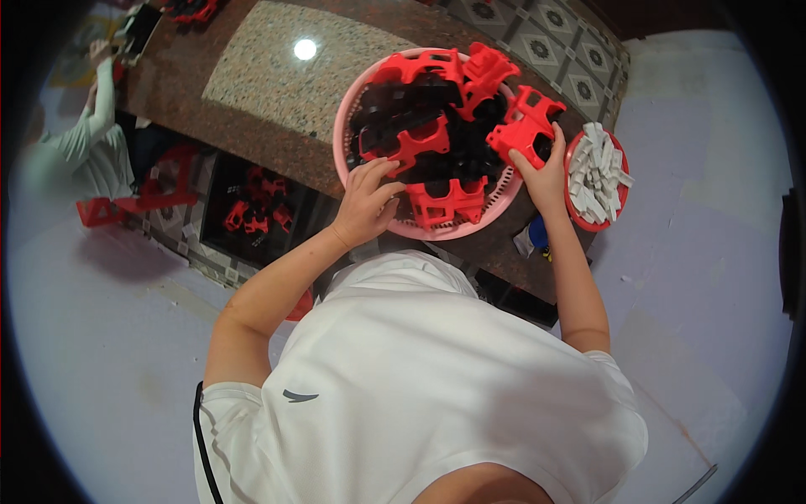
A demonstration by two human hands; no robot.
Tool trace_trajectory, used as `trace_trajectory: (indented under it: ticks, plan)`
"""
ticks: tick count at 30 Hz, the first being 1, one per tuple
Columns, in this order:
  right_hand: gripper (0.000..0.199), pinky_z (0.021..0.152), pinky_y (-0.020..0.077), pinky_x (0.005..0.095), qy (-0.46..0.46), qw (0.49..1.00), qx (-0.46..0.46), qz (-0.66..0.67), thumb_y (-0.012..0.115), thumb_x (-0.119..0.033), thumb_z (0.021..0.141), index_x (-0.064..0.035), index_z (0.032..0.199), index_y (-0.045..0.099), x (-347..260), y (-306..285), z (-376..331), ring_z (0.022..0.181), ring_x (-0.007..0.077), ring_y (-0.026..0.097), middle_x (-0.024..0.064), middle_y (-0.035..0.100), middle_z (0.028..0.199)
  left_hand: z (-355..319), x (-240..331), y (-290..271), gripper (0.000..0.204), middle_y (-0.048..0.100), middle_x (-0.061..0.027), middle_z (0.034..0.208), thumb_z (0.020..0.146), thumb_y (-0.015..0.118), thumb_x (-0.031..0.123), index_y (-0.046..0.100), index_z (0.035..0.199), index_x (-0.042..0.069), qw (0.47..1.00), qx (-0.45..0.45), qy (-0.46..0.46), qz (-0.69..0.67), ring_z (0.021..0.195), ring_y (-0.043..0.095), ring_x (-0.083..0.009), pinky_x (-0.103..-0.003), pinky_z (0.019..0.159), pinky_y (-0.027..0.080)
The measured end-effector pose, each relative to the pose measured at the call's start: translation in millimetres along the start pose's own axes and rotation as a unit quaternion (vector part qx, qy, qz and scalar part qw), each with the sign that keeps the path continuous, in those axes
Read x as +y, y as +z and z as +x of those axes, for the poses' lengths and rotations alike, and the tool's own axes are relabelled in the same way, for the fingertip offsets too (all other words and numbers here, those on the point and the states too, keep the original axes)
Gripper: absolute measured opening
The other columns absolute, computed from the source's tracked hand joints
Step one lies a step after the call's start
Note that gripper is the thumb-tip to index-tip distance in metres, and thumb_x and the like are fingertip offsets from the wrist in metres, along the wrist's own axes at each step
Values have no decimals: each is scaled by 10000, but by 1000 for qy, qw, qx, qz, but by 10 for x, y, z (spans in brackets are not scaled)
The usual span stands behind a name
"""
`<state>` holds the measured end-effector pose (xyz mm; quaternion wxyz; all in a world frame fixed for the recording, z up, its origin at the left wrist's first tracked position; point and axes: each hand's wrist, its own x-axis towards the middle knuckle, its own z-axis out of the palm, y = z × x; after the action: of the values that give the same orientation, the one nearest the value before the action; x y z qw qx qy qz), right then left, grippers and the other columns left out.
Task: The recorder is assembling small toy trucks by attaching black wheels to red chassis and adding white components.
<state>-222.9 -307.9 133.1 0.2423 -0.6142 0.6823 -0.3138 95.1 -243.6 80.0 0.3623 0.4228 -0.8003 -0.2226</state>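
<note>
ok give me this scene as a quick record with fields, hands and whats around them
left hand: rests on the near rim of the pink basket, holding nothing visible
right hand: grips a red plastic part at the basket's right edge
basket contents: red and black plastic parts, piled
beside it: red bowl of small white pieces
surface: stone counter

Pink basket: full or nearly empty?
Full. The pink basket is heaped above its rim with red and black plastic parts; the right hand grips one red part.
</note>
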Motion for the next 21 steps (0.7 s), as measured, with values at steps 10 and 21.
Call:
trace_trajectory:
  ticks: [10,21]
  plan:
    - [961,1024,362,459,-57,936,-85,-337,774,-279,733,15,1440,194,-496,650,-94,1245,462,394,334,356,1357,-1627,-609,-582,229,560,-124,1106,704,636,31,589,923,81,987,45,-155,-14,1104,518,-317,-417,910,403]
    - [447,820,495,312,-149,876,-459,7,666,-89,806,-43,1229,526,-2116,3670,-1721,1063,220,565,119,555,1184,-4865,-1990,-491,316,652,-194,1033,730,657,208,610,992,38,689,-22,-723,-43,963,626,-348,-422,840,495]
